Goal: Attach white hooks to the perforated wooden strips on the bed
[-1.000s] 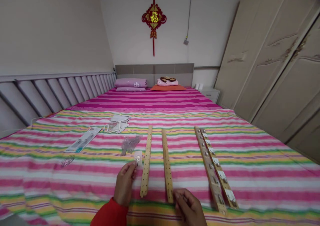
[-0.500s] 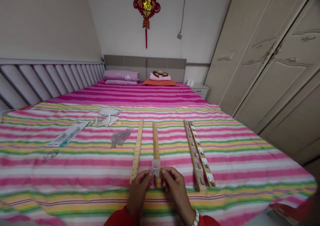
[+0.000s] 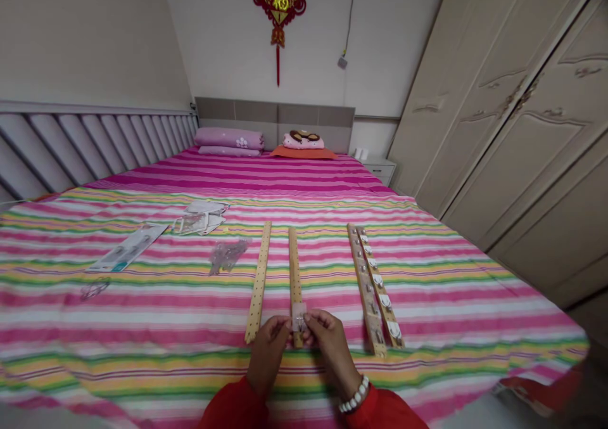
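A clear adhesive hook [image 3: 299,318] with a metal prong lies over the near end of a narrow wooden strip [image 3: 295,270] full of holes. My right hand [image 3: 330,350] pinches the hook's right edge between thumb and finger. Close by the hook's left edge, my left hand [image 3: 268,353] is closed, thumb against fingers; whether it grips anything is hidden. To the left lies a bare wooden strip [image 3: 259,277]. On the right, a strip with clear hooks [image 3: 367,289] rests beside a strip with white hooks [image 3: 382,286].
A pile of clear hooks [image 3: 228,255] lies left of the strips. Farther left are a packaging card [image 3: 128,248], white wrappers [image 3: 202,218] and a small clear tangled item [image 3: 95,288]. A striped sheet [image 3: 166,327] covers the bed, with folded bedding [image 3: 229,139] at its head.
The clear hook has shifted rightward, more squarely over the strip. My right fingers have come to its edge, and my left fingertips have drawn back from its front.
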A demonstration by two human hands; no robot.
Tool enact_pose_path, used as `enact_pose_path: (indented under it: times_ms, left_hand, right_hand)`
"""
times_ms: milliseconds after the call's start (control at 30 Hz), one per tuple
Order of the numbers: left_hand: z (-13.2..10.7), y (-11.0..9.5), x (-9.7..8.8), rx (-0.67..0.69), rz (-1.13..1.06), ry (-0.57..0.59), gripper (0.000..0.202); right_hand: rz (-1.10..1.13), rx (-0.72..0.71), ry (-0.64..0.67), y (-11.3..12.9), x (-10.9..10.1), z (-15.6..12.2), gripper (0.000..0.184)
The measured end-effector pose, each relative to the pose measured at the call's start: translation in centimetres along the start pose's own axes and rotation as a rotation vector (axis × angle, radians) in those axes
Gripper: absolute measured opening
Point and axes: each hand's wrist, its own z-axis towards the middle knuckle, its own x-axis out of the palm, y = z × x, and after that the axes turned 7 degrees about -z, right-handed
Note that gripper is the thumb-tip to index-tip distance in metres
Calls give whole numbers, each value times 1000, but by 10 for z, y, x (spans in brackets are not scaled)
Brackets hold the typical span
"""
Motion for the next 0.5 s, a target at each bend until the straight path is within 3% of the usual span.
enact_pose_path:
  times_ms: [500]
  left_hand:
    - [5, 20, 2, -44, -120, -45, 35]
  right_hand:
    - [12, -19, -39, -17, 1, 0, 35]
